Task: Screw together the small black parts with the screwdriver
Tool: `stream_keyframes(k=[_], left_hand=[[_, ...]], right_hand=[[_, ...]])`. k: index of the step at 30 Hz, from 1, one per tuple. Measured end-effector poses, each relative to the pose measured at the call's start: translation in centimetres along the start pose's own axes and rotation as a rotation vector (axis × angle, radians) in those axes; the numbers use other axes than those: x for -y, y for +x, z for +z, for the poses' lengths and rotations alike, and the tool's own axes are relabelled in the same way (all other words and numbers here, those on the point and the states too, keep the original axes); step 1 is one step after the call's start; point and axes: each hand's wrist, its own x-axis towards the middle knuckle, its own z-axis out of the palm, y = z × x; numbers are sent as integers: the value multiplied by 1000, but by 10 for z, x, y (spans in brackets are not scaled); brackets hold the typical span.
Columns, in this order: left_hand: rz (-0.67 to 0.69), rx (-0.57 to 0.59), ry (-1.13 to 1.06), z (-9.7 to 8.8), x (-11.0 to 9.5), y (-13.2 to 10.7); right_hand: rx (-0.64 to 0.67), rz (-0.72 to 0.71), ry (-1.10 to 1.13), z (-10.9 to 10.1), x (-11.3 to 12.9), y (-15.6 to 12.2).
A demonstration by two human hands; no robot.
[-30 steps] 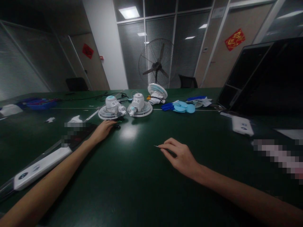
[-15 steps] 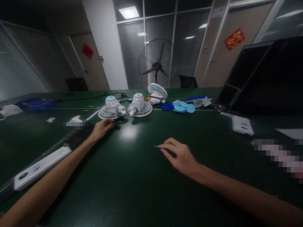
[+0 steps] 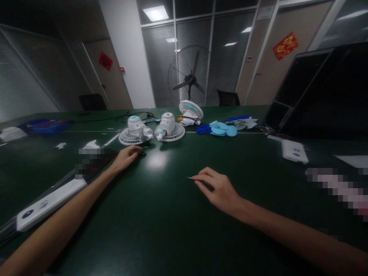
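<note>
My right hand (image 3: 220,189) is closed around a small screwdriver with a dark handle (image 3: 207,185). Its thin metal shaft points left, just above the green table (image 3: 161,230). My left hand (image 3: 126,158) reaches forward, with the fingers bent and a gap between thumb and forefinger. By those fingertips lies a small black object (image 3: 143,154); its kind is unclear, and part of it is hidden by the hand. Just beyond are two white fan heads, one on the left (image 3: 136,130) and one on the right (image 3: 169,128), both face down with the motor housings up.
A third fan head (image 3: 191,113) leans farther back. Light-blue fan blades (image 3: 222,129) lie beside a blue glove (image 3: 202,129). A long white-and-clear item (image 3: 51,203) lies along my left forearm. To the right are a white box-like piece (image 3: 294,151) and a large dark monitor (image 3: 319,96).
My left hand has slid slightly right, and its fingertips are now at the small black object. My right hand and the screwdriver stay in nearly the same place.
</note>
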Motion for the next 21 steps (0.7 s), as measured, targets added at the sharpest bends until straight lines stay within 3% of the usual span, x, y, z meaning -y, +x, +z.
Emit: stream_keyframes(k=[6,21], left_hand=[[-90,-47,-79,3,-15,-2],[-29,-110,-124,9,-41,-12]], right_hand=[[-8,-18,-18,0,2,2],[13,-6,-24,1,-1,0]])
